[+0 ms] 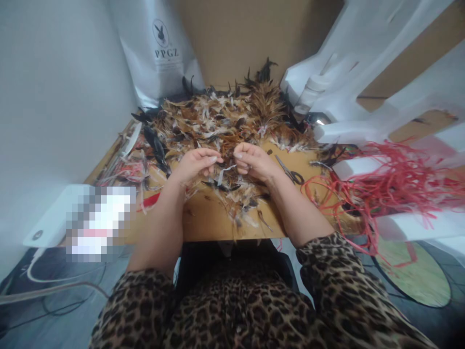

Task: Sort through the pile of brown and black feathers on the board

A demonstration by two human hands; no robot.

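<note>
A big heap of brown, black and white feathers point(221, 118) covers the far half of a cardboard work surface point(207, 220). My left hand point(196, 165) and my right hand point(252, 162) sit side by side at the heap's near edge, fingers curled and pinched. Between them stretches a small bunch of feathers point(227, 172) with a pale strip in it, held by both hands. Loose feathers lie scattered under my wrists. Small scissors point(290, 173) lie on the cardboard just right of my right hand.
A tangle of red string point(381, 186) spreads over the right side and hangs off the edge. White plastic chairs point(363, 72) stand at the back right. A silver PPGZ bag point(160, 53) leans at the back left. A white device point(54, 218) with a cable sits left.
</note>
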